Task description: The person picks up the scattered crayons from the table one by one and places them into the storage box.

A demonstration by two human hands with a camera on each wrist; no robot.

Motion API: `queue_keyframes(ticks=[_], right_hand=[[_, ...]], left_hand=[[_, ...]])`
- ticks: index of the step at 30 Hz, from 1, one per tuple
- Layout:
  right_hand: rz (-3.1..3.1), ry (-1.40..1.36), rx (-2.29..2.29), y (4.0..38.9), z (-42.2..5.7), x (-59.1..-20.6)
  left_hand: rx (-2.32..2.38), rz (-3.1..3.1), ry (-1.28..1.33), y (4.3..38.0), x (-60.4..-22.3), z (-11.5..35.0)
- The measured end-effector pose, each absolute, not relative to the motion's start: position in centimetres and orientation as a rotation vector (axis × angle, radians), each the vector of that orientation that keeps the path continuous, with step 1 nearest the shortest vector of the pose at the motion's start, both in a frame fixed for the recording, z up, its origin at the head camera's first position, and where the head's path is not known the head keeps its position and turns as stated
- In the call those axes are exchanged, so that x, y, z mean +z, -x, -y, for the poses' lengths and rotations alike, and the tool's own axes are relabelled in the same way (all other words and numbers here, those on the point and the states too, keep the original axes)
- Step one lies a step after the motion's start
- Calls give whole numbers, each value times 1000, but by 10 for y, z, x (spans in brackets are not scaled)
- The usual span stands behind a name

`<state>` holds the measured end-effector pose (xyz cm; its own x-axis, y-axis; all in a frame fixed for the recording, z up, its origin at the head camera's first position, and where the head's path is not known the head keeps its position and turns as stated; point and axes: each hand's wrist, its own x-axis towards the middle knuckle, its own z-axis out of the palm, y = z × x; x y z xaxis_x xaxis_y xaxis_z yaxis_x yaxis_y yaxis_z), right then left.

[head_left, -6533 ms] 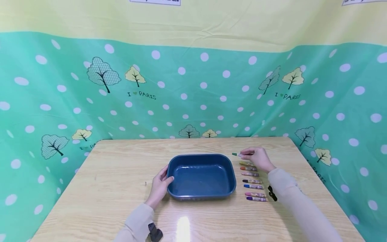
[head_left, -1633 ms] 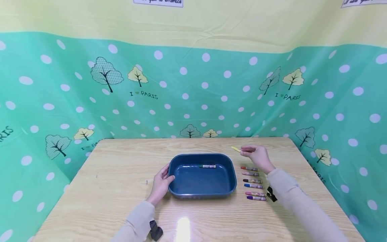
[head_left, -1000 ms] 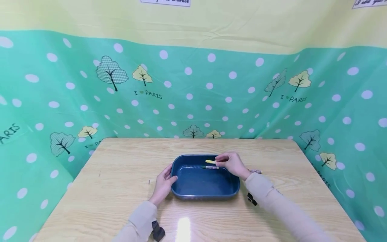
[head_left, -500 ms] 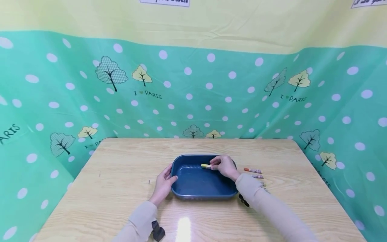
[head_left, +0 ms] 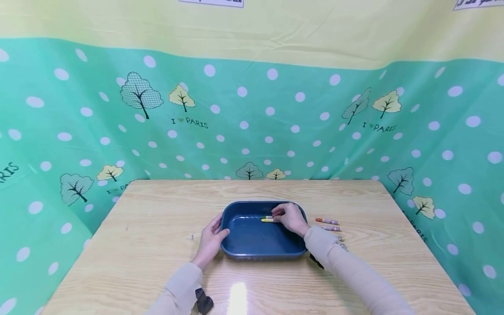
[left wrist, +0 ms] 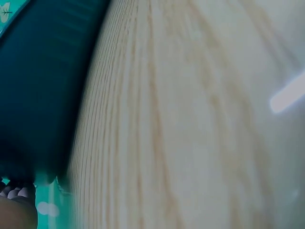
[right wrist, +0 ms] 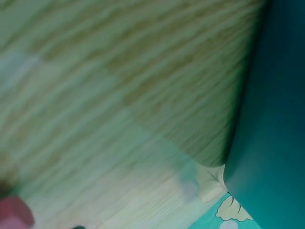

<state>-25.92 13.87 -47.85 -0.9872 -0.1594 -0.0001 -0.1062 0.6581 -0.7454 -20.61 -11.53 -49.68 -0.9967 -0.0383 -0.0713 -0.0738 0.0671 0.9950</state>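
Observation:
A dark blue rectangular tray (head_left: pixel 261 254) stands on the wooden table. My left hand (head_left: pixel 210 239) grips its left rim, thumb over the edge and fingers along the outside. Reaching over the right rim, my right hand (head_left: pixel 290 218) pinches the yellow crayon (head_left: pixel 268 220) low inside the tray. Just behind it lies a green crayon (head_left: pixel 265 217), its right part hidden by my fingers. In the left wrist view, part of my left hand (left wrist: pixel 16 210) shows at the tray's outer wall (left wrist: pixel 45 90). The right wrist view shows the tray's wall (right wrist: pixel 274 119) but not my fingers.
Right of the tray lie an orange crayon (head_left: pixel 327 221), a pale pink crayon (head_left: pixel 330 228) and others partly hidden by my right sleeve. A blurred reddish tip (right wrist: pixel 15 213) shows in the right wrist view. A polka-dotted curtain (head_left: pixel 220 109) borders the table.
The green crayon was placed in the tray earlier. My right hand then took the yellow crayon from the table row, carried it left and lowered it in front of the green one. Left hand stays put.

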Motion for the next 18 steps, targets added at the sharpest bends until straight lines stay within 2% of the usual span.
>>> queue_keyframes(ticks=[11, 18], right_hand=[[-2667, 149, -1503, 258, -138, -474], [-2600, 165, -1643, 252, -146, -455]], left_hand=[[2120, -2294, 111, 206, -494, 115], [2104, -2296, 127, 205, -495, 115]])
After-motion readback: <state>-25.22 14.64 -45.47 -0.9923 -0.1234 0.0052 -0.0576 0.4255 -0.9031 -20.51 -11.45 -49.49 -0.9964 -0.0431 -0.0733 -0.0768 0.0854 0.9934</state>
